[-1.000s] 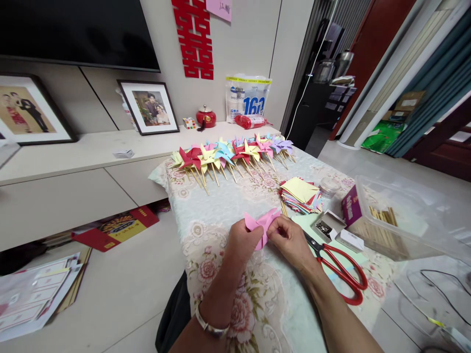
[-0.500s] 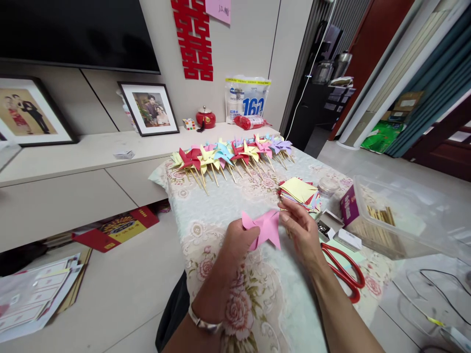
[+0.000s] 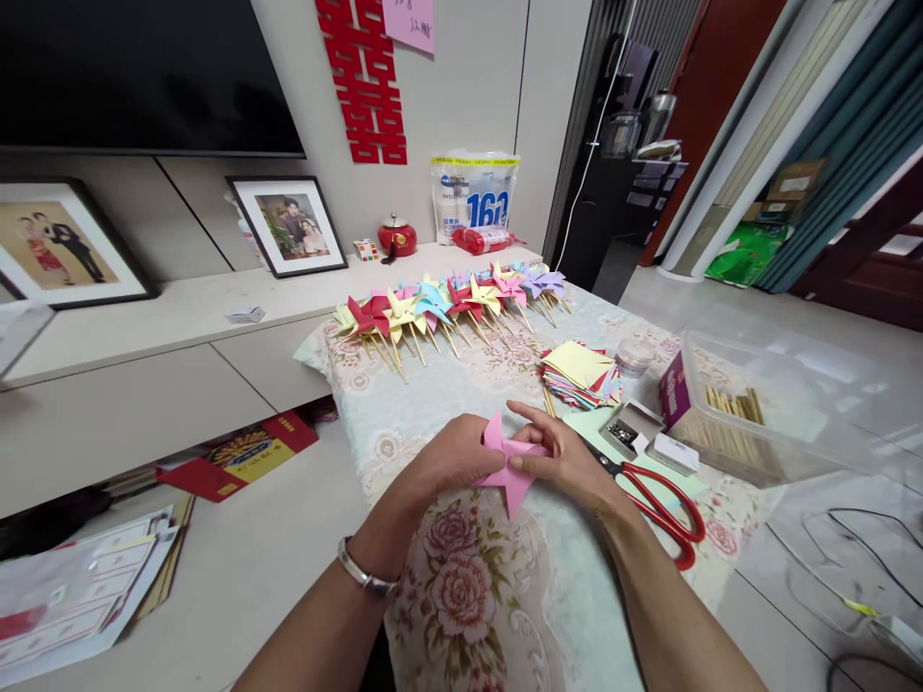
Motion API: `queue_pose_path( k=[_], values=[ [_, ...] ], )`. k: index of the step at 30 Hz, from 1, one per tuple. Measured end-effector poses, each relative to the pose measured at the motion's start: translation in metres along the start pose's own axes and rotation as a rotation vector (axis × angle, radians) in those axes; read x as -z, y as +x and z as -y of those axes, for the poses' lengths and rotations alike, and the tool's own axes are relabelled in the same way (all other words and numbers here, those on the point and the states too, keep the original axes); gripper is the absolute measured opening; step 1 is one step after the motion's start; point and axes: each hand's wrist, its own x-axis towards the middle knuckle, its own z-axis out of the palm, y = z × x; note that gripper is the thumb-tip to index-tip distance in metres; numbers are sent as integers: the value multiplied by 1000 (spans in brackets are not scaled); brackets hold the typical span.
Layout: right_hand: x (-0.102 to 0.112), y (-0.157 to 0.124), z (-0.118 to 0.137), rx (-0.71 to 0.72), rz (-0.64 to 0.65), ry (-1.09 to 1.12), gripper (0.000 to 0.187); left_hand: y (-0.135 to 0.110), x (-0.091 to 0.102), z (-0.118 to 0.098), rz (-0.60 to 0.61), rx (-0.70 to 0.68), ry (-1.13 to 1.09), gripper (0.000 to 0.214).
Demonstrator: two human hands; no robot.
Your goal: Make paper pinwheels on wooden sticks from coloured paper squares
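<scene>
Both my hands hold a pink paper pinwheel piece [image 3: 509,469] just above the floral tablecloth [image 3: 476,596]. My left hand [image 3: 451,459] grips its left side, fingers curled. My right hand [image 3: 562,459] pinches its folded points at the centre with thumb and fingers. Just beyond my right hand lies a stack of coloured paper squares [image 3: 581,373]. A row of finished pinwheels on sticks [image 3: 447,303] lies along the far end of the table.
Red-handled scissors [image 3: 660,505] lie right of my right hand. A small open box of pins [image 3: 629,430], a clear tub with wooden sticks [image 3: 750,423] and a small round jar [image 3: 635,354] sit to the right. A low cabinet with framed photos [image 3: 288,223] runs along the left.
My right hand came back from near the paper stack onto the pink paper and pinches its centre. Both hands drew nearer to me, and the view tilted down a little.
</scene>
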Motion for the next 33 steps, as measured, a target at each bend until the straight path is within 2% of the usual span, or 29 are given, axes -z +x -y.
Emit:
queue_pose_path(
  k=[6, 13, 21, 25, 29, 33],
  values=[
    [1, 2, -8, 40, -3, -122, 78, -1, -5, -16, -22, -37, 44, 11],
    [1, 3, -12, 37, -19, -201, 78, 2, -8, -12, -53, -112, 112, 3],
    [0, 1, -9, 75, -21, -263, 80, 2, -8, -19, 41, -202, 144, 7],
    [-1, -1, -6, 74, -37, -268, 81, 5, -8, -16, 44, -164, 144, 3],
    [0, -1, -3, 41, -113, -168, 81, 8, -4, -9, -6, -104, 55, 9],
    [3, 2, -3, 22, -217, 30, 84, 6, -5, -7, -140, -11, -258, 32]
  ],
)
